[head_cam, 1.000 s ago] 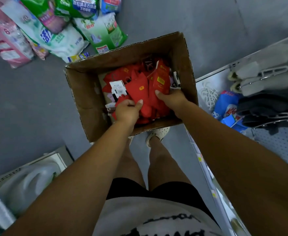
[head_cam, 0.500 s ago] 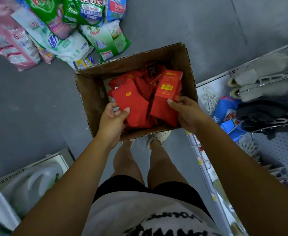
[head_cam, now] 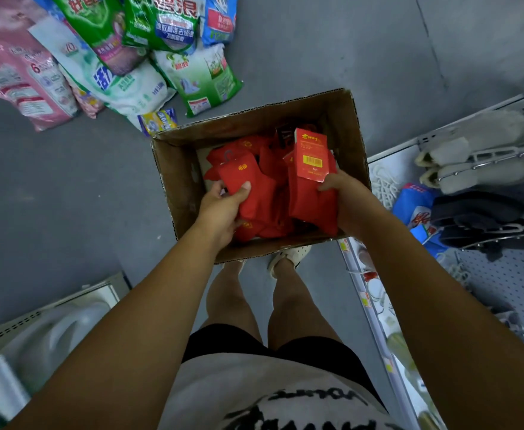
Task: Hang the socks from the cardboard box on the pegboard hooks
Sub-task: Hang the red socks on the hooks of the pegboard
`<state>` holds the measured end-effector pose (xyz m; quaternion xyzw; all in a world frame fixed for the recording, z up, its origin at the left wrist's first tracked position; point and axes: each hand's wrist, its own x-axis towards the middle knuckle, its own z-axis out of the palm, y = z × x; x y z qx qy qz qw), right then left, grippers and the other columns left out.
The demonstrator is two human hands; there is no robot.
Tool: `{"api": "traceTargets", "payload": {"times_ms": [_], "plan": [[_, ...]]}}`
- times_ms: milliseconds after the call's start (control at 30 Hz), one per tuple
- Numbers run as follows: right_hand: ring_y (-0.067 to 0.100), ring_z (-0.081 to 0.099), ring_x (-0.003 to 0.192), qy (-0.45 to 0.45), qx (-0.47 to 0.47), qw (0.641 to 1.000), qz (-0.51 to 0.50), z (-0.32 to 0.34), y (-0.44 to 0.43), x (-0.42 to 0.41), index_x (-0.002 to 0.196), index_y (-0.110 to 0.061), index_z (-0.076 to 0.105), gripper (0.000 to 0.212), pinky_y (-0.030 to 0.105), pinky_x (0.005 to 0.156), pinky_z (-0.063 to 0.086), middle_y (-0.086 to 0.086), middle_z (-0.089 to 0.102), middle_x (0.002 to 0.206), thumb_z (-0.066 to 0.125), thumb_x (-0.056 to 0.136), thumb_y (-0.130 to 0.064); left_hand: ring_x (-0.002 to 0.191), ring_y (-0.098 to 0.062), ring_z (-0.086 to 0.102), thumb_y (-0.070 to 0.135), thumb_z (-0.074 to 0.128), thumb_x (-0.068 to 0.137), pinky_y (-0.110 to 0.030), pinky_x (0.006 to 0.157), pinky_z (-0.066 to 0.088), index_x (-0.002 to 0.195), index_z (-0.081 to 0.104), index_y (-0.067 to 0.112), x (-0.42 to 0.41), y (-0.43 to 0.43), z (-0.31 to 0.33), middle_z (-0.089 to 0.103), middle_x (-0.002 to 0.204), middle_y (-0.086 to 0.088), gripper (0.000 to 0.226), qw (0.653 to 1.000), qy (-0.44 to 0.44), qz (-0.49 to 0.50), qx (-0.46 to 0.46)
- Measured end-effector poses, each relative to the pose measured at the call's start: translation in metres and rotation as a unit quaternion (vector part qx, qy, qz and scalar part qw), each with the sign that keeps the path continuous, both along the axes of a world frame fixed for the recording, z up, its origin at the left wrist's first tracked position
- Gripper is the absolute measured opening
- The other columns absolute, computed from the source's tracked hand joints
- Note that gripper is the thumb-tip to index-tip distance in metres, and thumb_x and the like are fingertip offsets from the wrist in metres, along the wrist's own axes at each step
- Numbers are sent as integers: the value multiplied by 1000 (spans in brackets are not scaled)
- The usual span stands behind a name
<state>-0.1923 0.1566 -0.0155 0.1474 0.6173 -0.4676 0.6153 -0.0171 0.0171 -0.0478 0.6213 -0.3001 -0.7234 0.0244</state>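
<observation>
Red fabric fills both grips: the left hand [head_cam: 220,209] pinches one sock pair [head_cam: 251,193], the right hand [head_cam: 350,200] clasps a carded sock bundle [head_cam: 312,193], both lengthwise away from the person, over the cardboard box [head_cam: 174,184]. The pegboard [head_cam: 512,283] lies rightward, nearer the right hand.

The person wears a whitish shirt [head_cam: 220,389] with bold black brush-style lettering [head_cam: 288,405] across the front, over short black shorts [head_cam: 223,338]. The arms are bare down to the left hand [head_cam: 220,209] and right hand [head_cam: 349,198]. The bare legs [head_cam: 229,301] end in pale perforated shoes [head_cam: 291,255].
</observation>
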Motion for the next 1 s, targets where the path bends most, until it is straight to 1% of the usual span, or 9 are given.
{"api": "traceTargets", "payload": {"times_ms": [133,233,333,500,567,633,733,900,1000], "plan": [[44,62,115,-6,60,998,-21,1,-2,-4,133,-18,56,82,58,100,47,17,64,130,68,52,-20,114,-20,66,20,60,102,-50,91,58,130,51,31,8,-2,3,65,129,4,31,994,-2,46,-101],[41,61,113,28,91,995,-8,-2,2,-2,128,-22,55,64,56,99,49,13,65,124,65,65,-24,116,-18,65,23,60,102,-48,93,58,148,38,28,22,-7,2,63,129,6,51,985,16,119,-127],[32,64,106,58,100,993,-2,-2,8,3,124,-27,55,49,49,96,51,7,66,117,70,81,-47,122,-21,62,33,74,90,-51,97,56,152,32,31,27,-2,-4,59,139,2,75,986,23,162,-24],[13,66,91,220,82,972,25,-8,18,14,124,-24,56,38,27,69,53,-4,67,107,60,95,-48,118,-25,65,11,90,73,-47,92,59,142,40,20,3,18,-9,62,134,-8,86,965,-11,253,74],[13,64,92,242,86,966,22,-7,21,14,125,-25,54,38,29,73,54,-8,64,106,60,95,-48,113,-25,67,9,93,68,-45,87,61,133,49,18,-11,26,-9,66,127,-8,79,956,-34,274,99],[19,64,101,248,97,963,32,-9,23,13,131,-24,52,47,40,85,55,-4,64,114,59,94,-51,110,-23,67,5,91,70,-46,88,60,111,57,16,-23,35,-6,70,115,-7,54,962,-59,242,109],[26,64,109,239,93,966,33,-6,26,12,132,-23,53,49,49,95,54,1,64,123,60,93,-52,98,-19,59,-4,76,84,-44,102,53,86,47,16,-36,46,4,64,110,-7,35,971,-94,195,99],[26,66,107,134,48,990,-21,5,27,6,113,-26,59,23,48,88,55,1,68,117,63,95,-40,108,-28,67,-3,87,72,-41,70,64,132,52,10,-17,28,10,64,129,-14,71,968,-48,233,80],[29,69,108,43,11,998,-45,12,26,6,119,-23,61,26,45,78,57,4,73,116,64,95,-33,102,-24,72,-1,77,84,-38,66,63,133,58,9,-4,17,28,69,125,-14,54,971,19,209,114]]}}
